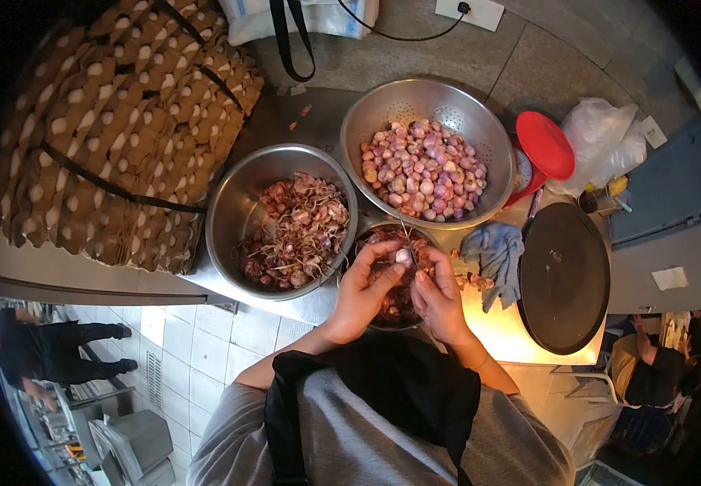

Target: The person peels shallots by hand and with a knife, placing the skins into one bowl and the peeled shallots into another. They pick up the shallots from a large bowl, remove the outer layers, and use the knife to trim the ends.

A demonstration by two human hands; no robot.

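Between the fingertips of my left hand (367, 283) is a pale, partly peeled shallot (404, 257). My right hand (441, 304) is closed close beside it, fingers bent; a thin sliver sticks up near these fingers, too small to name. Both hands are over a small metal bowl (360, 236) with reddish skins in it, partly hidden by them. To the left stands a larger steel bowl (219, 212) of unpeeled shallots with dry roots and skins. Behind my hands, a perforated colander (358, 117) holds many peeled pinkish shallots.
Stacked egg trays (116, 138) tied with black straps rise at the left. On the right are a blue cloth (494, 255), a round black board (565, 279), a red scale (546, 146) and a plastic bag (601, 142). One person (59, 348) stands far left; another (658, 364) is at right.
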